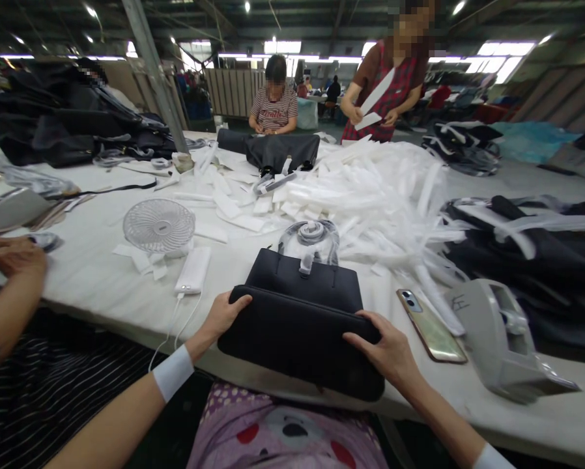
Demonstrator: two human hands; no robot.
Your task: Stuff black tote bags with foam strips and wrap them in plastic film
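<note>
A black handbag (pixel 302 342) is held at the table's near edge, its flat bottom panel tilted toward me. My left hand (pixel 224 316) grips its left end, thumb on the near face and the other fingers hidden behind. At the right end my right hand (pixel 383 342) clasps it the same way. Beyond the panel, the bag's front (pixel 305 280) leans back onto the table, with a small white-wrapped clasp tab in its middle. Handles wrapped in clear plastic (pixel 334 238) loop at the far side, around a rolled strap (pixel 311 232).
A tape dispenser (pixel 498 332) and a phone (pixel 432 326) lie to the right. Left are a small fan (pixel 159 226) and a corded power bank (pixel 193 270). White foam strips (pixel 370 189) heap behind the bag. A co-worker's hands (pixel 16 254) rest far left; two people work across the table.
</note>
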